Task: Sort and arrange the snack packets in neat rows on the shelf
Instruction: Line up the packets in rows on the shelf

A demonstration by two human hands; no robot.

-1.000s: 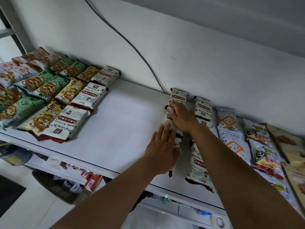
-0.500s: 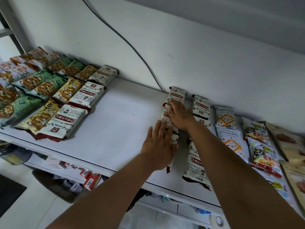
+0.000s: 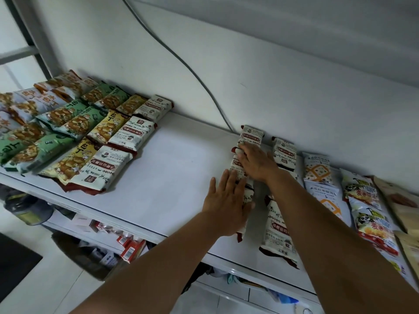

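Both hands lie flat, fingers spread, gripping nothing. The left hand (image 3: 226, 205) presses the front packet and the right hand (image 3: 256, 163) the middle one of a white-and-maroon packet column (image 3: 250, 138) running from the shelf (image 3: 176, 177)'s back edge to its front edge. More packet rows (image 3: 74, 132) fill the left end.

Both bare arms reach forward, hands laid palm-down close together.

The left hand (image 3: 226, 206) lies flat with fingers straight and slightly spread, pointing away from the body. The right hand (image 3: 256, 163) sits just beyond it, angled leftward, its fingers (image 3: 241, 152) together and gently curved downward. The right forearm crosses in from the lower right; the left rises from the bottom centre.
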